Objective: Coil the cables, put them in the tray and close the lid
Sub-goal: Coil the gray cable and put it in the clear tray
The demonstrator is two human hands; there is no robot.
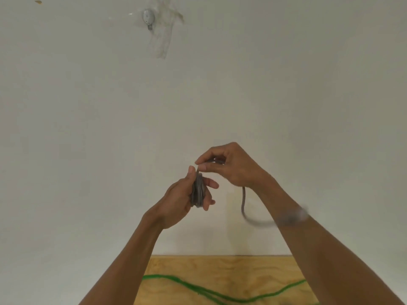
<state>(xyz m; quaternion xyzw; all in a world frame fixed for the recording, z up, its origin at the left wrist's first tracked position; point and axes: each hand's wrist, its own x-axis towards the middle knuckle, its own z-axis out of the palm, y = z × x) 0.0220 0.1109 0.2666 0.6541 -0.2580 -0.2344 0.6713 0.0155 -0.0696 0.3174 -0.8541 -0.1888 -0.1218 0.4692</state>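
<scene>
At centre frame we hold the grey cable point(199, 192) in both hands. The left hand point(178, 201) is clenched around the finished loops, thumb on one side and fingers on the other, so the bundle stays flat and cannot spring open. The right hand point(233, 166), just above and to the right, pinches the running strand between thumb and forefinger; we judge this grip feeds the next turn onto the bundle under light tension.

From the right hand the free tail point(243, 205) drops below the wrist and curves toward the right forearm. It is blurred, so we take it to be swinging; its end cannot be made out. Both hands are raised against the pale wall point(88, 128), well above the counter point(220, 267), which gives the tail room to hang clear.

At lower centre the green cable point(198, 288) lies uncoiled across the counter. We judge it is the next item. Tray and lid are not in view.
</scene>
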